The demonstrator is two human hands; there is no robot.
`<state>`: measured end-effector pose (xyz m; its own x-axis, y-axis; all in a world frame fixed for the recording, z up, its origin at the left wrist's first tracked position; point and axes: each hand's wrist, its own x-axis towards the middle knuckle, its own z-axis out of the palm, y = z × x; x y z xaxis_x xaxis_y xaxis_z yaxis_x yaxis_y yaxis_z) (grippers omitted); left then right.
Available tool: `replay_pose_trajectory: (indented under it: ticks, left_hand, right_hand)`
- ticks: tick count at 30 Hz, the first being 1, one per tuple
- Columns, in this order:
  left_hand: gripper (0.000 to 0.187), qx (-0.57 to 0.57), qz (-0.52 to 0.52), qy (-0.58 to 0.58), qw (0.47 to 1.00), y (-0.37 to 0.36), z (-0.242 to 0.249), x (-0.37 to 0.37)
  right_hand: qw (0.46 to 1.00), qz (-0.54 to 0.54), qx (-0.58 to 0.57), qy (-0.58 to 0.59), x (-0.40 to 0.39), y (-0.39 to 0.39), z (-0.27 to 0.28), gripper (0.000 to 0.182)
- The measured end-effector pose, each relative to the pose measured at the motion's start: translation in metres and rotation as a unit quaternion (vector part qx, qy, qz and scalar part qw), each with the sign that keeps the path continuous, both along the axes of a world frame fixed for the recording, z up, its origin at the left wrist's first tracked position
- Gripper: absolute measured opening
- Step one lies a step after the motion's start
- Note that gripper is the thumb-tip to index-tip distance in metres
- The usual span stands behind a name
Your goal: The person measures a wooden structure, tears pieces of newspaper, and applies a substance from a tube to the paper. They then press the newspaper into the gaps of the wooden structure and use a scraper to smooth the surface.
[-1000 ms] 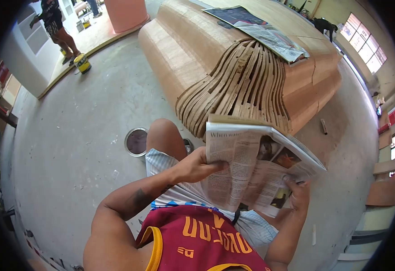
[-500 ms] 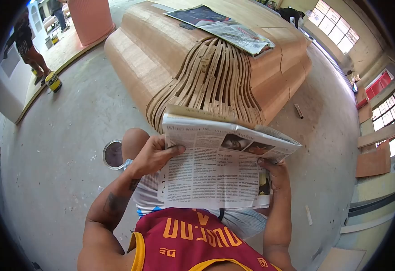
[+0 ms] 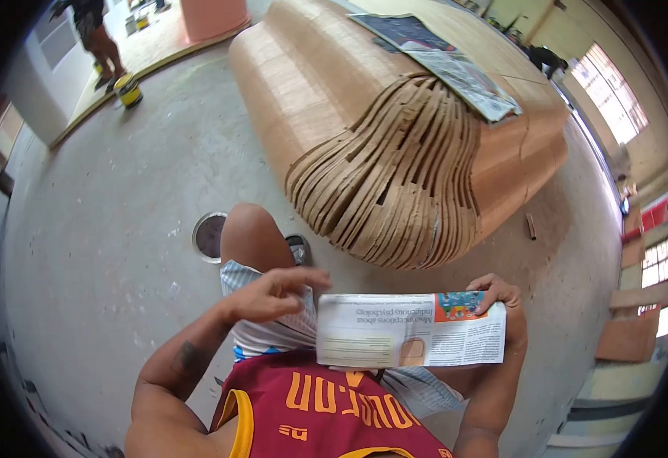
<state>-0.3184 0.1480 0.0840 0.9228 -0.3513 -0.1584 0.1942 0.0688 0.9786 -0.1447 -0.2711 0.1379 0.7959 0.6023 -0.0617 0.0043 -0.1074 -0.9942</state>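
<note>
A folded newspaper (image 3: 372,328) rests over my lap as a narrow strip, with upside-down print and a small coloured picture at its right end. My right hand (image 3: 494,294) grips its upper right corner, thumb and fingers closed on the paper. Just off the upper left corner, my left hand (image 3: 284,290) holds nothing; its fingers reach out and are a little blurred. In front of my knees stands a large curved wooden form (image 3: 395,168) whose end shows many thin stacked strips. Another newspaper (image 3: 448,65) lies spread on its top.
A round tin (image 3: 210,237) with dark contents stands on the floor beside my left knee. Farther off are a yellow bucket (image 3: 128,90) and a standing person (image 3: 93,38). A short scrap (image 3: 531,227) lies right of the wooden form. Boards (image 3: 627,336) lean at the right wall.
The newspaper went from spread open in both hands to folded into a narrow strip, lower down. My left hand let go of it. The view shifted, so the wooden form appears farther right.
</note>
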Motion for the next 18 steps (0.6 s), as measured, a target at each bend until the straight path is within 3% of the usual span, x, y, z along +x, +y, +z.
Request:
replay_pose_trajectory:
  ticks: [4, 6, 10, 12, 14, 16, 18]
  left_hand:
    - [0.088, 0.134, 0.016, -0.117, 0.984, -0.031, 0.014, 0.01]
    - [0.086, 0.199, -0.01, -0.19, 0.961, -0.066, -0.031, 0.016]
    - [0.067, 0.022, 0.027, -0.07, 0.997, -0.087, -0.106, 0.035]
    - [0.053, -0.016, 0.095, -0.069, 0.993, -0.074, -0.139, 0.052]
    - [0.034, -0.016, 0.167, 0.029, 0.985, -0.045, -0.112, 0.069]
    - [0.03, -0.006, 0.213, 0.067, 0.975, -0.022, -0.103, 0.085]
    - [0.032, 0.063, 0.232, 0.117, 0.964, 0.0, -0.116, 0.102]
  right_hand:
    - [0.985, 0.116, -0.101, -0.073, 0.014, 0.044, 0.031, 0.014]
    - [0.98, 0.153, -0.096, -0.083, 0.017, 0.077, 0.043, 0.015]
    - [0.961, 0.147, -0.098, -0.213, 0.027, 0.137, 0.049, 0.02]
    - [0.966, 0.096, -0.156, -0.184, 0.037, 0.155, 0.041, 0.034]
    - [0.972, 0.093, -0.128, -0.174, 0.058, 0.174, 0.022, 0.046]
    - [0.985, 0.087, -0.105, -0.109, 0.066, 0.195, 0.017, 0.058]
    - [0.984, 0.115, 0.103, 0.091, 0.093, 0.201, -0.012, 0.077]
